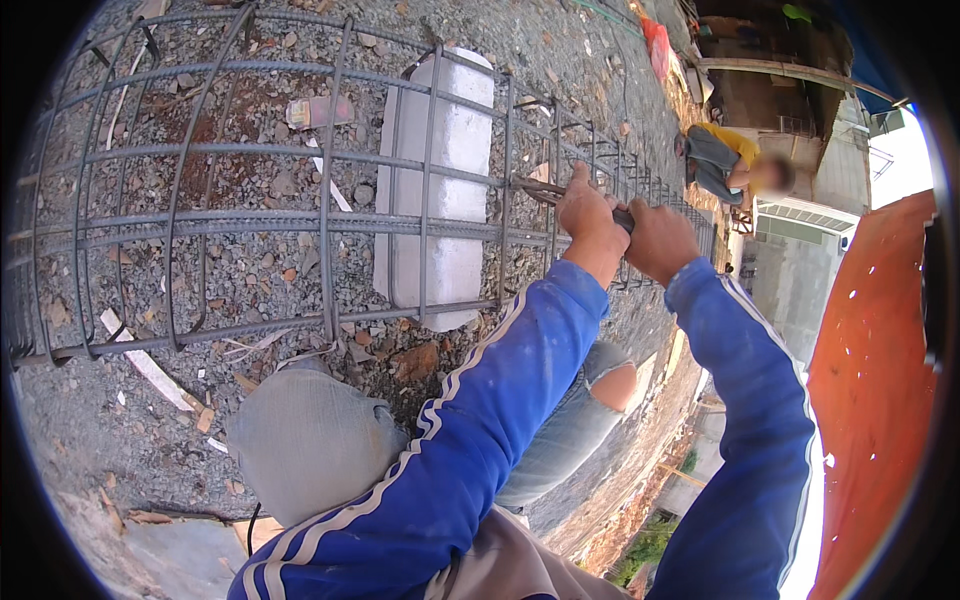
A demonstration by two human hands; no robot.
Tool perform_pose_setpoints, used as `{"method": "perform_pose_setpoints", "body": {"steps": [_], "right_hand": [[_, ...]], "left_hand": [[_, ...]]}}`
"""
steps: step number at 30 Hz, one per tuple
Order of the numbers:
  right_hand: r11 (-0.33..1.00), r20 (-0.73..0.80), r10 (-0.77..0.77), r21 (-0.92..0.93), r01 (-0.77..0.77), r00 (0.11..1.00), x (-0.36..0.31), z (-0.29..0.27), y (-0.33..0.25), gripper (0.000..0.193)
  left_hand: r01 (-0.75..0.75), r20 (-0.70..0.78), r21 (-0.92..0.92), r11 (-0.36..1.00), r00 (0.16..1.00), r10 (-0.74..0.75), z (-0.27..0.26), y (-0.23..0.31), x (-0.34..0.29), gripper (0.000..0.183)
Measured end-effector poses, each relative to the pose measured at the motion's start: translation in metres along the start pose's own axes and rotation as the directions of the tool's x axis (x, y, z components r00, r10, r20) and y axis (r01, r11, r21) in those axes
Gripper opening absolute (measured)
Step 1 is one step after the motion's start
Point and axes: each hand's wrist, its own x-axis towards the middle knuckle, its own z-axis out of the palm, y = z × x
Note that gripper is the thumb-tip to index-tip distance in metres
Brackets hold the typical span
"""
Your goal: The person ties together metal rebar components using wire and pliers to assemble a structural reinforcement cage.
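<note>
A long steel rebar cage [330, 230] of ribbed bars and square stirrups stretches from the left toward the far right in front of me. My left hand [592, 222] is closed round a dark, pincer-like steel tool [540, 189], its thumb stretched along the top. The tool's narrow end reaches a stirrup at the cage's near side; its exact jaws are hard to make out. Beside it, my right hand [660, 240] is closed on the tool's rear end. Behind and under the bars stands a whitish concrete block [460, 150], close to the left of the tool.
Grey gravel ground [260, 265] holds a wood strip [150, 365] and a crumpled packet [320, 112]. My bent knee [310, 440] is close to the cage. Farther off at right, a person in a yellow top [730, 150] crouches. An orange-red sheet [870, 400] hangs at far right.
</note>
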Motion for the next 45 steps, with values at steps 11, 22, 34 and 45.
{"method": "perform_pose_setpoints", "body": {"steps": [11,22,34,45], "right_hand": [[0.922,-0.235,0.18,0.378,-0.081,0.955,-0.041,0.063,0.012,0.039],[-0.584,0.147,-0.039,0.799,-0.142,0.988,-0.075,0.092,0.023,0.024],[0.448,-0.318,-0.097,0.832,0.327,0.943,-0.035,0.136,-0.04,0.044],[-0.003,-0.511,0.273,0.847,0.532,0.815,0.01,0.112,-0.02,0.063]], "left_hand": [[-0.162,0.196,0.351,0.922,0.976,0.096,-0.014,-0.023,-0.038,0.03],[-0.651,0.89,0.455,-0.608,0.361,0.279,-0.045,-0.018,-0.033,0.036],[-0.849,0.825,0.511,0.13,0.528,0.2,0.012,0.033,-0.126,0.047],[-0.672,0.736,0.669,-0.319,0.658,0.159,0.061,0.018,-0.159,0.043]]}}
